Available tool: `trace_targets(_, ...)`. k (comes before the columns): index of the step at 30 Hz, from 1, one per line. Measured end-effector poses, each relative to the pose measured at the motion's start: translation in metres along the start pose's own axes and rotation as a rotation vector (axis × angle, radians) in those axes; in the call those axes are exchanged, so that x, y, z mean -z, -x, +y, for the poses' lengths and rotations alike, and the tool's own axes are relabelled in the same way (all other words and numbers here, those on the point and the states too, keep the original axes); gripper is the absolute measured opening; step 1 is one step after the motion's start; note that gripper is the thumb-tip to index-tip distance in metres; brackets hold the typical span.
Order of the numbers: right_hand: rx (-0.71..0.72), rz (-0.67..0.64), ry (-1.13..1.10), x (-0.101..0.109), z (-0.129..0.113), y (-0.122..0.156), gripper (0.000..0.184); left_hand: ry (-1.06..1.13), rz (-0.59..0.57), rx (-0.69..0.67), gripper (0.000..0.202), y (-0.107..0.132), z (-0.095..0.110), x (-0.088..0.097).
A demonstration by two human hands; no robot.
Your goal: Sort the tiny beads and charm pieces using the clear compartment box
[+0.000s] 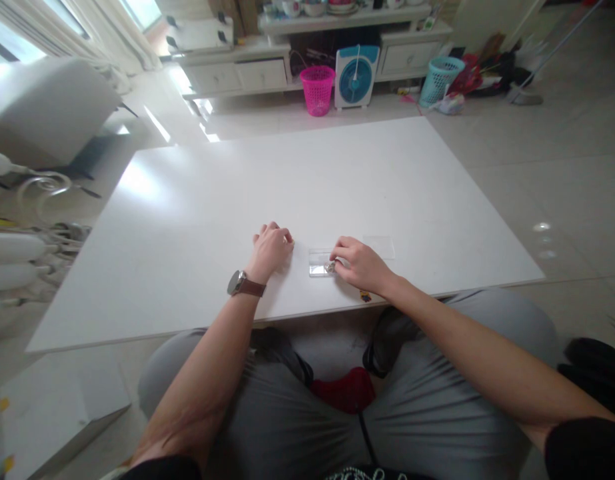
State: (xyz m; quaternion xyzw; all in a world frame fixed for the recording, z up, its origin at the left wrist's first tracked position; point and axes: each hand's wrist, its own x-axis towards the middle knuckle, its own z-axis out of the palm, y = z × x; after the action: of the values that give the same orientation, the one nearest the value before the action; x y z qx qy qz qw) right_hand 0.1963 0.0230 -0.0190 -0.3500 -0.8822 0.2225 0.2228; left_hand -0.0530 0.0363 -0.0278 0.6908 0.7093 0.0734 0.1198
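My right hand point(358, 263) pinches a small shiny, silvery piece point(330, 267) between thumb and fingers. It is at the right part of a small clear plastic box point(317, 263) on the white table; whether the piece touches the box floor I cannot tell. Beyond this hand lies a flat clear rectangle point(386, 247), like a lid. A small dark figure with yellow and orange point(365, 295) lies by the table's near edge, just below my right wrist. To the left of the box, my left hand point(273, 248) rests on the table with loosely bent fingers slightly apart.
The white table point(227, 187) spreads in front of my knees. Past its far edge stand a pink basket point(318, 90), a blue-and-white fan point(356, 77) and a light blue basket point(440, 80). A white box point(57, 407) is on the floor at the lower left.
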Motion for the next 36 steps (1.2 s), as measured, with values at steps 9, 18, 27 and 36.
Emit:
trace_targets(9, -0.006, 0.006, -0.011, -0.001, 0.001, 0.001, 0.017, 0.004, 0.024, 0.018, 0.021, 0.000, -0.003, 0.002)
trace_targets(18, -0.009, 0.004, -0.005, 0.000, 0.000, 0.001, 0.017, 0.002, -0.004, 0.036, 0.021, -0.001, -0.005, 0.001)
trace_targets(27, -0.005, 0.001, -0.007, -0.001, 0.001, 0.001, 0.017, 0.020, 0.029, 0.034, 0.028, -0.004, -0.005, 0.001)
trace_targets(36, -0.001, -0.002, 0.003, 0.000, 0.000, 0.002, 0.016, 0.038, 0.052, 0.021, 0.021, -0.019, -0.003, -0.004)
